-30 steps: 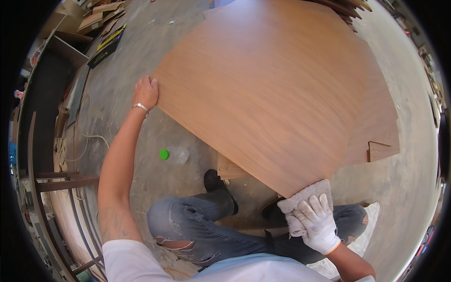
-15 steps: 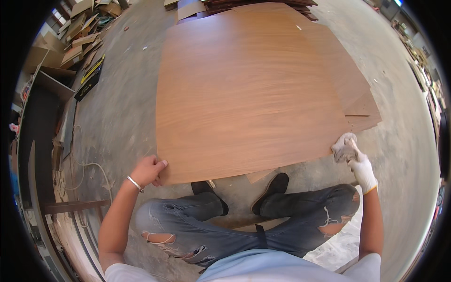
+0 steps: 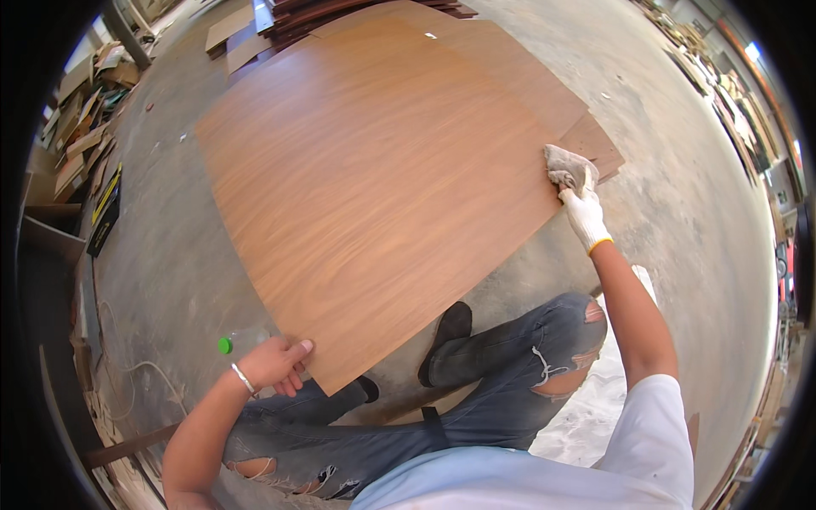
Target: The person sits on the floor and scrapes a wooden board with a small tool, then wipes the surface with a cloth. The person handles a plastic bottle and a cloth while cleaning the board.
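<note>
A large wood-grain panel (image 3: 382, 187) lies before me, turned at an angle, its near corner close to my legs. My bare left hand (image 3: 274, 364), with a silver bracelet at the wrist, is closed on the left edge by that corner, thumb uppermost. A white knitted glove with a yellow cuff covers my right hand (image 3: 586, 217). Bunched in it is a greyish-white rag (image 3: 571, 167), resting at the panel's right edge. Under and behind the top panel, more brown sheets (image 3: 544, 89) stick out to the far right.
A clear bottle with a green cap (image 3: 225, 345) lies beside my left hand. Dark red-brown boards (image 3: 340, 15) are stacked at the far end. Cardboard and scrap pieces (image 3: 81, 140) heap up at the left, near a black-and-yellow box (image 3: 104, 212). A pale cable (image 3: 157, 365) crosses the concrete floor.
My view has swung right, so the panel appears rotated. My right hand with the rag has moved farther along the panel's right side. The left hand stays by the near corner; the bottle now shows.
</note>
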Demonstrator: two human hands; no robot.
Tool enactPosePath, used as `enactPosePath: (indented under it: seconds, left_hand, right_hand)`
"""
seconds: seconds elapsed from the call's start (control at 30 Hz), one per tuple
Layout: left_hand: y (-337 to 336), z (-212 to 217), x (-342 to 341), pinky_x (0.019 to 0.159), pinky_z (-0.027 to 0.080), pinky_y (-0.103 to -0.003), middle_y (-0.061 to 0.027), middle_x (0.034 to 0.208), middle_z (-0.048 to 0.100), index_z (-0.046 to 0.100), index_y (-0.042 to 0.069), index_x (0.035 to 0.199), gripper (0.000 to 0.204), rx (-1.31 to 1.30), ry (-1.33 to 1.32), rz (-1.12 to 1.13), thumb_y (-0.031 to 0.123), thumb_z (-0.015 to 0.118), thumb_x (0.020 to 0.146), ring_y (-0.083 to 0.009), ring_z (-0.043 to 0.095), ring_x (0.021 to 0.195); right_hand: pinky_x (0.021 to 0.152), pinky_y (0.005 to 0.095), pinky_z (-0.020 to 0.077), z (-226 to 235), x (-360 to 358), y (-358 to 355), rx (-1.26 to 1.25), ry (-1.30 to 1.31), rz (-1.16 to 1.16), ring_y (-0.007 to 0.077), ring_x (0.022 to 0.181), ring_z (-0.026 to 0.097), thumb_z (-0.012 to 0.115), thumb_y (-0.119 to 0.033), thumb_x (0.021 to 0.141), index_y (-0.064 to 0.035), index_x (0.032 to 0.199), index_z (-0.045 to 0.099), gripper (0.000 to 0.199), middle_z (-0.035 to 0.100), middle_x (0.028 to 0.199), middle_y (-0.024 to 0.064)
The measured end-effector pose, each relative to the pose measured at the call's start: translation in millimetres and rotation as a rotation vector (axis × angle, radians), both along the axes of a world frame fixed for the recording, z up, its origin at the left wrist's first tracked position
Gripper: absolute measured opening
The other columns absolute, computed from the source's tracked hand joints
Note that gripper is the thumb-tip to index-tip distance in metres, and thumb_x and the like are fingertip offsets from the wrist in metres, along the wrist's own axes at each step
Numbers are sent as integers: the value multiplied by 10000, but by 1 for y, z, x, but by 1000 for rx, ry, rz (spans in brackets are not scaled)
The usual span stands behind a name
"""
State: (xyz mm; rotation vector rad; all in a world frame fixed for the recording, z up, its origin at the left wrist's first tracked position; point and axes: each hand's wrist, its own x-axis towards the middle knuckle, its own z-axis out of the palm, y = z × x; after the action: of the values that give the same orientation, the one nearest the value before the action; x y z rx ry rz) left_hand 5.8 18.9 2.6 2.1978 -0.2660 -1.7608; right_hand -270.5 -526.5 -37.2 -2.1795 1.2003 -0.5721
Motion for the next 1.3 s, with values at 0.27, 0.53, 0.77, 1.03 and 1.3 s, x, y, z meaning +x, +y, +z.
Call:
enactPosePath:
  seconds: [0.27,0.53,0.77,1.03,1.3]
  left_hand:
    - [18,-26,36,533,551,-311,-122,822,721,656,-12,1055,472,-257,-195,410,443,528,1045,-207,714,648]
    - [10,-43,44,527,522,-270,-30,836,609,624,44,1172,349,-397,-412,662,356,562,1028,-124,622,627]
    - [4,-42,45,498,503,-268,-5,815,537,604,48,1215,338,-406,-441,651,315,574,1010,-102,561,596]
    - [5,-29,38,476,449,-256,-7,803,530,581,46,1165,289,-406,-452,604,281,591,999,-95,520,583]
    - [-12,-28,29,462,424,-252,-41,896,617,564,-12,1255,350,-454,-457,593,219,603,994,-102,536,623]
  right_hand:
    - [1250,620,173,6,6,202,-154,230,550,561,1524,156,723,-299,870,9,1598,271,910,242,1632,327]
    - [1193,671,248,21,0,236,-269,476,853,457,1507,289,778,-288,811,-152,1519,466,786,411,1590,173]
    - [1212,421,332,13,-4,-22,-50,257,-84,427,1495,352,648,-330,906,25,1606,250,880,311,1635,293]
    - [1212,404,344,-3,11,71,-20,273,-75,420,1517,323,654,-298,912,66,1609,182,917,224,1663,308]
    - [1271,577,163,-2,18,336,-217,27,1081,432,1526,308,718,-262,837,-49,1506,495,737,407,1603,204]
